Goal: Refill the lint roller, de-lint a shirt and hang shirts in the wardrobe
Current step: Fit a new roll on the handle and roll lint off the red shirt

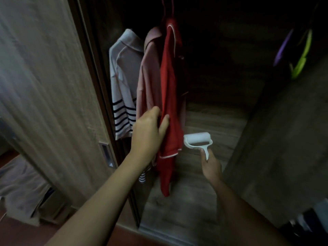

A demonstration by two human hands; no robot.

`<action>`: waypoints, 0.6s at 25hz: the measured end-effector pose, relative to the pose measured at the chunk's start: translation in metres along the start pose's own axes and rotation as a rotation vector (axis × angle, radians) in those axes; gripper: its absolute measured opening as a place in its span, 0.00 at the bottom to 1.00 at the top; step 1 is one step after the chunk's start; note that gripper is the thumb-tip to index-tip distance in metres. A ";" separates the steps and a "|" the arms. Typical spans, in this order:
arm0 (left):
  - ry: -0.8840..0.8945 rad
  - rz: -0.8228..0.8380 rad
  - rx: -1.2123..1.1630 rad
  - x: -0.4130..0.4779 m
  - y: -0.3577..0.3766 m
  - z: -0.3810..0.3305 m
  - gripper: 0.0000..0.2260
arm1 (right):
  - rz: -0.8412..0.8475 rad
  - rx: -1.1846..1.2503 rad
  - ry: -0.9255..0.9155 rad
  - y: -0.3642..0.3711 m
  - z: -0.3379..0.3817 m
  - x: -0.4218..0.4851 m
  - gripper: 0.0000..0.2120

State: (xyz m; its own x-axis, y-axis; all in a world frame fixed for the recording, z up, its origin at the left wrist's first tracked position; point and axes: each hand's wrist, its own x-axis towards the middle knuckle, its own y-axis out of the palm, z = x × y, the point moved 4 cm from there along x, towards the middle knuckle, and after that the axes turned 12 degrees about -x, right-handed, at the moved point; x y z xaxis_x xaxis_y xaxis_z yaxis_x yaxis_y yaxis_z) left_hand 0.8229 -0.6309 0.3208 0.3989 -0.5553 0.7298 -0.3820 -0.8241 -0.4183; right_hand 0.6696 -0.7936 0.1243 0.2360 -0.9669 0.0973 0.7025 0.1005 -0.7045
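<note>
1. Dim wood-grain wardrobe, open at the front, back wall lost in shadow; everything slightly blurred.
2. Far left: tall wood-grain sliding door, with a recessed metal pull low on its edge; below it, crumpled grey fabric outside the wardrobe.
3. Just right of the door: white collared shirt with navy stripes at the hem, hanging inside.
4. Next along, touching it: plain pink collared shirt, also hanging.
5. Then the red shirt with thin white piping, hanging against the pink one and reaching lowest of the three.
6. Left hand: grips the red shirt's left edge at mid-height, thumb on the front, fingers tucked behind between red and pink.
7. White plastic lint roller with a pale roll: sits just beside the red shirt's lower right edge; cannot tell whether it touches.
8. Right hand: curls round the roller's short handle from below.
9. Far right, high up: purple plastic hanger and lime-green plastic hanger, side by side, well apart from the shirts.
</note>
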 end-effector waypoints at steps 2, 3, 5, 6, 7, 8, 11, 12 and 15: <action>-0.070 0.132 0.078 0.001 0.015 0.003 0.15 | -0.037 -0.017 0.001 -0.014 -0.006 -0.009 0.20; -0.080 0.176 0.069 -0.001 0.018 0.001 0.21 | -0.057 -0.024 0.004 -0.020 -0.007 -0.014 0.19; -0.043 0.216 -0.010 -0.011 0.018 -0.010 0.26 | -0.097 -0.041 0.010 -0.033 -0.009 -0.031 0.17; -0.020 0.239 -0.033 -0.020 0.017 -0.016 0.25 | -0.111 -0.036 0.012 -0.038 -0.009 -0.042 0.17; 0.000 0.264 -0.046 -0.028 0.016 -0.020 0.24 | -0.125 -0.030 0.016 -0.044 -0.010 -0.055 0.16; 0.007 0.293 -0.060 -0.037 0.014 -0.024 0.23 | -0.140 -0.020 0.024 -0.050 -0.011 -0.068 0.16; -0.008 0.360 -0.123 -0.066 0.009 -0.034 0.20 | -0.213 -0.002 0.053 -0.069 -0.016 -0.118 0.17; 0.002 0.391 -0.148 -0.080 0.008 -0.039 0.19 | -0.246 -0.001 0.079 -0.076 -0.021 -0.142 0.17; 0.034 0.532 -0.201 -0.138 0.011 -0.059 0.16 | -0.306 -0.049 0.170 -0.098 -0.048 -0.229 0.17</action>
State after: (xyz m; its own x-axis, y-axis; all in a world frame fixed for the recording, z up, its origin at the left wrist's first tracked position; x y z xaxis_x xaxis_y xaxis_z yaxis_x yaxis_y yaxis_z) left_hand 0.7143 -0.5570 0.2469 0.0826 -0.8813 0.4653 -0.6757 -0.3927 -0.6239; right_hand 0.5147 -0.5933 0.1378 -0.0983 -0.9761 0.1937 0.6892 -0.2072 -0.6943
